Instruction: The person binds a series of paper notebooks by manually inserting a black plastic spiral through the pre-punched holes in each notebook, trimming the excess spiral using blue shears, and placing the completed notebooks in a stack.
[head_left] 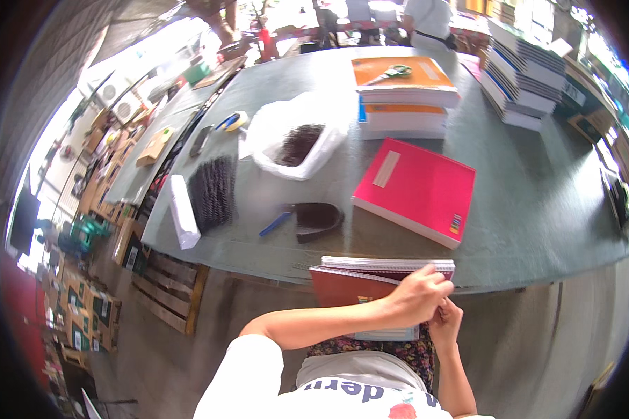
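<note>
Several spiral notebooks [342, 285] with reddish-brown covers stand tilted at the table's near edge, against my lap, their white coil edges [388, 263] uppermost. My left hand [419, 293] reaches across the covers to their right end. Its fingers are pinched together at the coil end of the front notebook. Just below it, my right hand [446, 325] has its fingers closed at the notebook's right edge, close to the left fingertips. Whatever small part lies between the fingers is hidden. Beyond the notebooks lies a thick stack with a bright pink-red cover [423, 185].
On the green table [272, 248] are a black curved object [318, 220], a bundle of black coils [213, 192], a white roll [183, 209] and a white plastic bag [272, 129]. Scissors [391, 73] lie on orange-covered books [426, 73]. A tall book pile [524, 77] stands far right.
</note>
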`<state>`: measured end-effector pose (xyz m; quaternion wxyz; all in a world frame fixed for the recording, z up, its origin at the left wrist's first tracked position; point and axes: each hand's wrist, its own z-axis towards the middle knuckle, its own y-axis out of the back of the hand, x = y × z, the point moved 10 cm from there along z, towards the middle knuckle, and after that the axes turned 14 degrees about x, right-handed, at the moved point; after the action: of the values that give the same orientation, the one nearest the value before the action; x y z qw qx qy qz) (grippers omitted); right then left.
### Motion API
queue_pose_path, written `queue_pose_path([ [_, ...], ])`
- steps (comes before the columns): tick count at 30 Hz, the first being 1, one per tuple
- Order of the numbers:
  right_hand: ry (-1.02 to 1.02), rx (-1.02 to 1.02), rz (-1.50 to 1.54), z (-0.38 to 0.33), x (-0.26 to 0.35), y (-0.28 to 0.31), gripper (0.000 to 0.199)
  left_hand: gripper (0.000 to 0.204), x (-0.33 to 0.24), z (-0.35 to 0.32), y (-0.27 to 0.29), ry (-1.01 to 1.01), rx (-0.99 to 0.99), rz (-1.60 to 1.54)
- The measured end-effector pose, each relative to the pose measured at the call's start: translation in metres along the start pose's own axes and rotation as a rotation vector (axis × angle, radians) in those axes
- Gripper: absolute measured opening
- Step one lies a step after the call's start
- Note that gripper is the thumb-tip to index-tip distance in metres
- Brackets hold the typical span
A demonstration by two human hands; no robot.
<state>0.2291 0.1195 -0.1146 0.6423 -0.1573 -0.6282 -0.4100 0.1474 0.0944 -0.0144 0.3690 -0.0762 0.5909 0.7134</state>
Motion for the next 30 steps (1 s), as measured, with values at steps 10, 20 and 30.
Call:
queue_pose_path([
  [10, -0.17, -0.11, 0.121, 0.009, 0.023, 0.037, 0.023, 0.038, 0.082, -0.057, 0.153, 0.293, -0.164, 0.208],
  [20, -0.076, 0.244, 0.099, 0.042, 0.014, 0.027, 0.026, 0.065, 0.255, -0.232, 0.168, 0.878, 0.246, 0.342],
  [30, 0.026, 0.914, -0.565, 0.069, 0.123, -0.099, 0.029, 0.044, 0.23, -0.253, 0.152, 0.712, -0.177, 0.648],
])
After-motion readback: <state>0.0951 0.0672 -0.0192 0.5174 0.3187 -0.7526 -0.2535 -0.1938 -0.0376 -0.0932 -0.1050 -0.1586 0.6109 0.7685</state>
